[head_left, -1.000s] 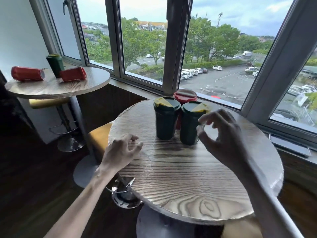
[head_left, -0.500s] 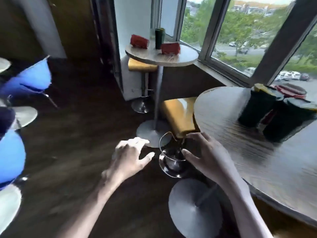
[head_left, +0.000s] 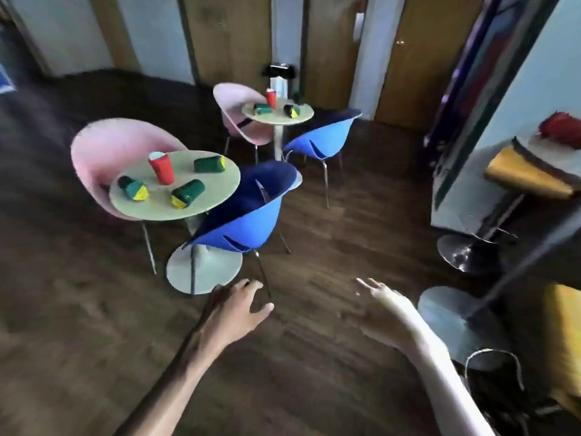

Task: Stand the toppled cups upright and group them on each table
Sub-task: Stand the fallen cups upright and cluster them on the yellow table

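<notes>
The red cup (head_left: 162,168) stands upright on the low round table (head_left: 157,209). Around it three green cups lie toppled: one behind it to the right (head_left: 209,164), one in front to the left (head_left: 132,187), one in front to the right (head_left: 188,193). A second ago I was at the window table, where three cups already stood together. Now I have turned away, so I think that table is finished and this one is next. My left hand (head_left: 234,309) and right hand (head_left: 380,309) are well in front of the red cup, over the floor, fingers loosely spread, holding nothing.
</notes>
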A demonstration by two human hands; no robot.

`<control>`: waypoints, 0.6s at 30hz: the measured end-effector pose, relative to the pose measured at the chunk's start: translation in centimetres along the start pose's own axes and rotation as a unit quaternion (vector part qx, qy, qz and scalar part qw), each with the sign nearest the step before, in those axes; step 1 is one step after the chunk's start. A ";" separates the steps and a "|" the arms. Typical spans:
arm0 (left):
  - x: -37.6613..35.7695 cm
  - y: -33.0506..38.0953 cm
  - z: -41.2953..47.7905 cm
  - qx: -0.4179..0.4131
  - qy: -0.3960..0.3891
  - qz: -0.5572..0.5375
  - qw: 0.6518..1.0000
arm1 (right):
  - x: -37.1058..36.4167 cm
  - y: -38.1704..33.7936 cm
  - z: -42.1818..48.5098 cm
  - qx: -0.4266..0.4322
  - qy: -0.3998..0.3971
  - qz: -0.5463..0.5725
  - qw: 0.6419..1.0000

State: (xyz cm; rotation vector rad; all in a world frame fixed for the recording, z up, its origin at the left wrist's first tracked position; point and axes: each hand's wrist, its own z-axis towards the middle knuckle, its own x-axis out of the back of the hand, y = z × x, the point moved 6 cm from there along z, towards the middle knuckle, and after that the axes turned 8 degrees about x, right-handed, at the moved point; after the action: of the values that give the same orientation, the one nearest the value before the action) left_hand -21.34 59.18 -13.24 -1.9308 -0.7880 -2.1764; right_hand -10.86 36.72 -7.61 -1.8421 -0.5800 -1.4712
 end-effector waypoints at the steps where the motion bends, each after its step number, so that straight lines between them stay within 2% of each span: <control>1: 0.0 -1.1 0.0 0.025 0.004 -0.015 1.000 | 0.0 -0.6 1.5 0.021 -0.006 -0.006 1.000; 4: 0.0 -4.1 -0.5 0.098 0.011 -0.051 0.994 | -0.6 -2.5 5.6 0.084 -0.033 -0.023 0.996; 10: 1.5 -8.4 -1.7 0.183 0.056 0.026 0.981 | -2.9 -6.7 12.3 0.170 -0.072 -0.010 0.983; 14: 1.7 -12.3 -0.1 0.236 0.046 0.040 0.970 | -4.0 -9.7 17.4 0.209 -0.080 0.000 0.975; 18: 2.4 -17.0 3.8 0.265 0.070 0.041 0.961 | -5.0 -12.5 24.0 0.231 -0.085 -0.013 0.969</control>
State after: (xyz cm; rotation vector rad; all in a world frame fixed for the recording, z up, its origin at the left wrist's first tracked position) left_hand -25.63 76.04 -15.83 -1.4967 -1.1047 -1.7846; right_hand -5.46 63.33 -12.03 -1.5971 -0.9459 -1.0817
